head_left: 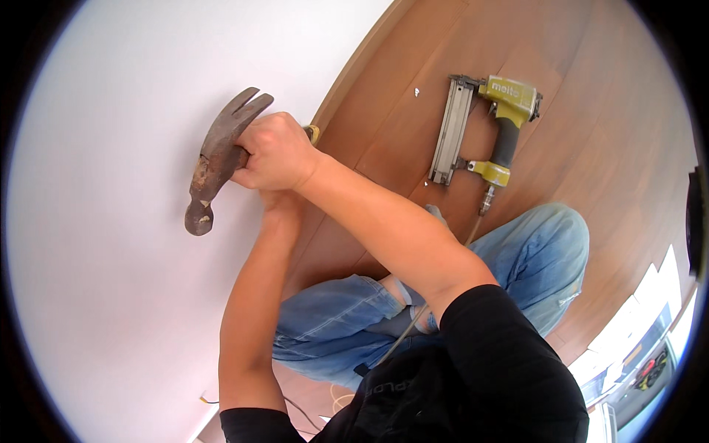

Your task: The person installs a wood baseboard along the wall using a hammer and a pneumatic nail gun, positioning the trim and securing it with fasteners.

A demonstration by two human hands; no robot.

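Observation:
A claw hammer with a worn, rusty steel head is raised in front of the white wall. My right hand is closed round its handle, close under the head. A yellow and black piece, which looks like the handle's end, shows just past the knuckles. My left hand is beneath the right one, with only the wrist and a bit of the hand showing. Its fingers are hidden, so I cannot tell whether it also grips something.
A brown baseboard runs along the foot of the white wall. On the wooden floor lies a yellow-green air nailer with a hose. My jeans-clad legs are folded below. Papers and a bin holding tools stand at lower right.

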